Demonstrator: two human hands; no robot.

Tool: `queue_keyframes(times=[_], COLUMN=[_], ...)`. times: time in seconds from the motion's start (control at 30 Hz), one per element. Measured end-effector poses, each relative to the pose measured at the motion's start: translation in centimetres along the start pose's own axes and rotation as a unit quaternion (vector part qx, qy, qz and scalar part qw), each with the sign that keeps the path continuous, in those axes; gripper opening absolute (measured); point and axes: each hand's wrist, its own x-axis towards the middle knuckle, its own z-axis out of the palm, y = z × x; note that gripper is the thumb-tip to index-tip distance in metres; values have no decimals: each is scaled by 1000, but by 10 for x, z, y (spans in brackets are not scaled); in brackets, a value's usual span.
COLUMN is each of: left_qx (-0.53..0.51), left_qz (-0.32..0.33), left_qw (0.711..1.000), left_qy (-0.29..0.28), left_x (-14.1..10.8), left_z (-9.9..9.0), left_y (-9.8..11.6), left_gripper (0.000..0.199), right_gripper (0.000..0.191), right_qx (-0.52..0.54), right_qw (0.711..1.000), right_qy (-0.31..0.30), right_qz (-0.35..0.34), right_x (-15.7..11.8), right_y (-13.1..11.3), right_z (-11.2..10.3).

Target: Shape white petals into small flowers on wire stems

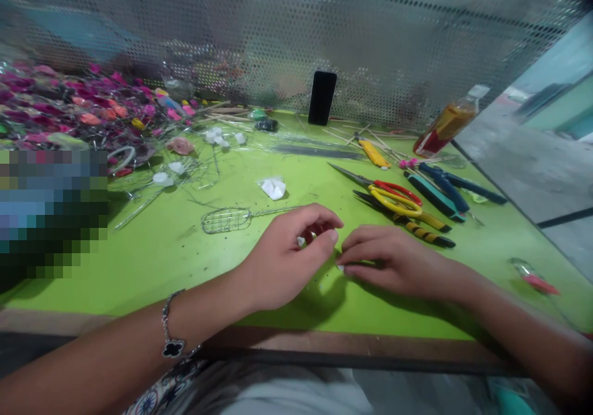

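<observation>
From where I stand, the person's left hand is curled with its grip half open, and I can't tell if it has hold of anything, while the right hand has its grip pinched on a tiny white bit at the bright green table. A flat silver wire shape like a little racket lies beyond the left hand, and long pointed scissors with red and yellow handles lie near the right hand. At the back are a shiny black phone and a clear bottle of orange-brown drink, its red label too blurry to read.
</observation>
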Motion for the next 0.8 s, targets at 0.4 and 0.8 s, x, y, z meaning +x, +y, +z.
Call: queue_keyframes(times=[0.4, 0.8], left_qx=[60, 77], left_qz=[51, 66], left_qw=[996, 994], left_qy=[33, 36], left_x=[-5, -6], left_z=[-16, -13], left_y=[12, 9], left_gripper=[12, 13], right_gripper=[38, 39], right_qx=[192, 78], right_qw=[949, 937], right_qy=[-91, -242], right_qz=[235, 239], right_x=[20, 59], right_y=[11, 10], right_z=[-28, -35])
